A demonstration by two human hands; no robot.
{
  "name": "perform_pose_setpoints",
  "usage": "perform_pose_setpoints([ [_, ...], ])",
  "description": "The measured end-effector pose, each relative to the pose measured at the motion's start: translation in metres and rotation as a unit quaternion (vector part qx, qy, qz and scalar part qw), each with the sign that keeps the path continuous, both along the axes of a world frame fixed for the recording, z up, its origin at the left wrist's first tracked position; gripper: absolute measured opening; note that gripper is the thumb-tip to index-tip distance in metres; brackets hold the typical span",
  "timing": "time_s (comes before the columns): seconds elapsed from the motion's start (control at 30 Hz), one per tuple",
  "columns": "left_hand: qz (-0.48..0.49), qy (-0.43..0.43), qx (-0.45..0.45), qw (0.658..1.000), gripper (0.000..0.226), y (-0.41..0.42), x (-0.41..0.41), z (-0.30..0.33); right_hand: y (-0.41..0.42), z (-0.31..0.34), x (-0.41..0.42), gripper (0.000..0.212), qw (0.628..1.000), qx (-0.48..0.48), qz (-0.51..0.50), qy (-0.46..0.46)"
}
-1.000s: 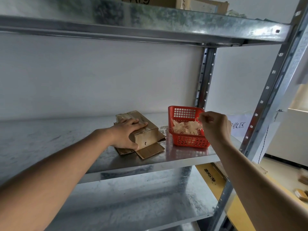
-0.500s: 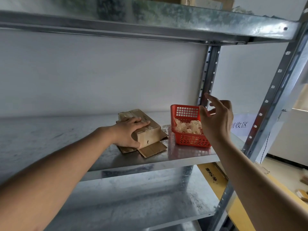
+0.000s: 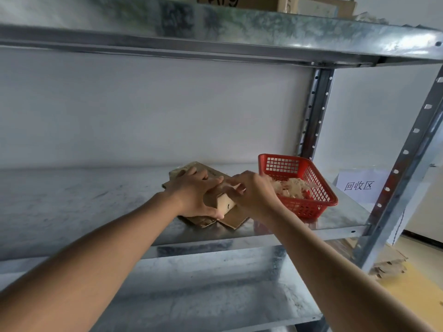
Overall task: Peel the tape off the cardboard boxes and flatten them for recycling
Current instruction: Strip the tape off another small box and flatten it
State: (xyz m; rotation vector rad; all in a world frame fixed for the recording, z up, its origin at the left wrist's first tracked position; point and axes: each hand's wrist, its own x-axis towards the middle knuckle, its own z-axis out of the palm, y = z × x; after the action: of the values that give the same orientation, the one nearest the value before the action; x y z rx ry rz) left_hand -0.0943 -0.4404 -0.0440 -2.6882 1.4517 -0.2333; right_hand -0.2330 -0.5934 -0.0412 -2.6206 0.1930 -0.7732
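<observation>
Where shelved: two hands (image 3: 223, 195), one box (image 3: 225, 206).

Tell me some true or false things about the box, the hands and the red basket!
1. Both hands are on the cardboard box. True: the left hand and the right hand touch it.
2. The red basket sits left of the box. False: it sits to the right.
3. The basket is empty. False: crumpled tape scraps lie inside.
4. The box sits on a metal shelf. True.
5. The paper sign is inside the basket. False: it stands apart from the basket, to its right.
</observation>
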Motion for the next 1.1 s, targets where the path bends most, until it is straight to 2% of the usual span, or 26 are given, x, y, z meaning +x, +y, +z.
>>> perform_pose_setpoints([
  [0.13, 0.021, -0.056, -0.025, 0.998, 0.113, 0.016, -0.003, -0.005, 0.013, -0.010, 0.019, 0.033, 0.999, -0.012, 0.001, 0.046],
  [0.23, 0.032, -0.039, -0.017, 0.999, 0.093, 0.036, 0.002, 0.004, 0.013, -0.009, 0.033, 0.025, 0.998, -0.021, 0.025, 0.061],
  [0.3, 0.043, -0.022, -0.020, 0.999, 0.077, 0.049, 0.003, 0.011, 0.016, -0.009, 0.043, 0.020, 0.999, -0.018, 0.032, 0.040],
  [0.4, 0.068, 0.041, -0.056, 0.995, 0.051, 0.069, 0.005, 0.021, 0.021, -0.014, 0.064, 0.010, 0.999, 0.033, 0.006, -0.014],
  [0.53, 0.088, 0.153, -0.078, 0.981, 0.032, 0.101, 0.019, 0.037, 0.038, -0.017, 0.087, 0.026, 0.995, 0.095, 0.015, -0.001],
  [0.6, 0.076, 0.174, -0.064, 0.980, 0.035, 0.116, 0.024, 0.035, 0.054, -0.016, 0.092, 0.032, 0.987, 0.135, 0.066, 0.049],
  [0.67, 0.067, 0.194, -0.074, 0.976, 0.046, 0.126, 0.022, 0.027, 0.069, -0.021, 0.095, 0.043, 0.963, 0.200, 0.148, 0.103],
  [0.73, 0.065, 0.198, -0.089, 0.974, 0.047, 0.128, 0.021, 0.019, 0.073, -0.033, 0.098, 0.048, 0.949, 0.236, 0.187, 0.093],
  [0.83, 0.058, 0.172, -0.089, 0.979, 0.043, 0.125, 0.022, 0.016, 0.078, -0.033, 0.084, 0.032, 0.941, 0.296, 0.160, 0.030],
  [0.87, 0.049, 0.169, -0.085, 0.981, 0.043, 0.124, 0.023, 0.017, 0.079, -0.035, 0.078, 0.024, 0.945, 0.295, 0.138, 0.003],
  [0.93, 0.038, 0.162, -0.075, 0.983, 0.043, 0.123, 0.026, 0.018, 0.083, -0.034, 0.061, 0.015, 0.966, 0.221, 0.133, -0.028],
  [1.03, 0.033, 0.158, -0.069, 0.985, 0.046, 0.126, 0.031, 0.016, 0.089, -0.035, 0.033, 0.043, 0.968, 0.194, 0.158, -0.002],
  [1.1, 0.022, 0.158, -0.069, 0.985, 0.046, 0.129, 0.033, 0.015, 0.094, -0.038, 0.020, 0.046, 0.975, 0.160, 0.154, -0.011],
])
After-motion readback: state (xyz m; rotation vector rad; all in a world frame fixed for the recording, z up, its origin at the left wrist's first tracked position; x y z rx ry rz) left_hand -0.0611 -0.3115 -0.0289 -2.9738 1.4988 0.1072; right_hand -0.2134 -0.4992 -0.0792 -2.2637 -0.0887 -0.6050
